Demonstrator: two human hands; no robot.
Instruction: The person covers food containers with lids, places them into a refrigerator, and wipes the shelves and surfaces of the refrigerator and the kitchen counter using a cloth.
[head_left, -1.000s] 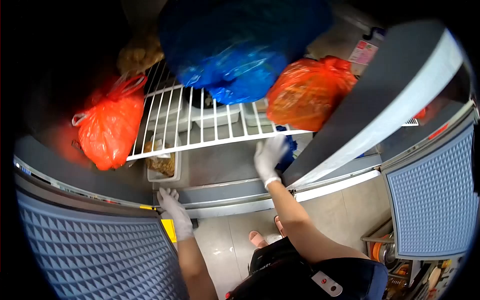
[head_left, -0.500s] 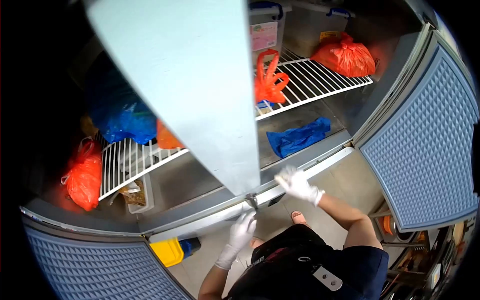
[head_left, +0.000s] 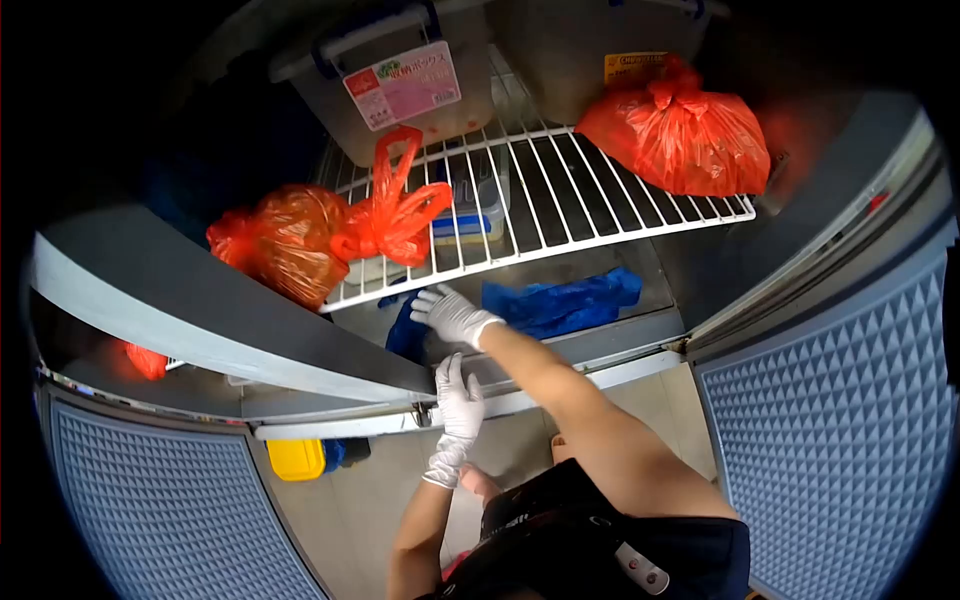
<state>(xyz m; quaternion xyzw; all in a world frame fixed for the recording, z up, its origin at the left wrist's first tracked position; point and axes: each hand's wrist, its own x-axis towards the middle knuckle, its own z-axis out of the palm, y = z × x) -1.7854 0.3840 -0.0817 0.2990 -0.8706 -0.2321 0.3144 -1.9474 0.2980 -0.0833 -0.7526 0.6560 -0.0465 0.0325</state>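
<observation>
My right hand [head_left: 452, 316], in a white glove, reaches into the cabinet below the wire shelf [head_left: 560, 190]. Its fingers are stretched out beside a dark blue plastic bag [head_left: 404, 335] on the cabinet floor; whether they touch it I cannot tell. Just right of that hand lies another crumpled blue plastic bag [head_left: 570, 303]. My left hand [head_left: 460, 402], also white-gloved, is at the front sill by the foot of the grey centre post [head_left: 300, 320]. Its fingers point up, slightly apart, and nothing shows in them.
On the shelf are a tied orange bag [head_left: 300, 240], a red bag [head_left: 685, 140] and a clear lidded box [head_left: 400, 100]. Underneath is a smaller blue-edged container [head_left: 470, 222]. Open textured doors stand at left [head_left: 170, 500] and right [head_left: 830, 400]. A yellow object [head_left: 297, 459] is on the floor.
My view has shifted closer to the right-hand compartment. My right hand has moved from outside the sill into the cabinet, under the shelf. My left hand remains near the post's foot.
</observation>
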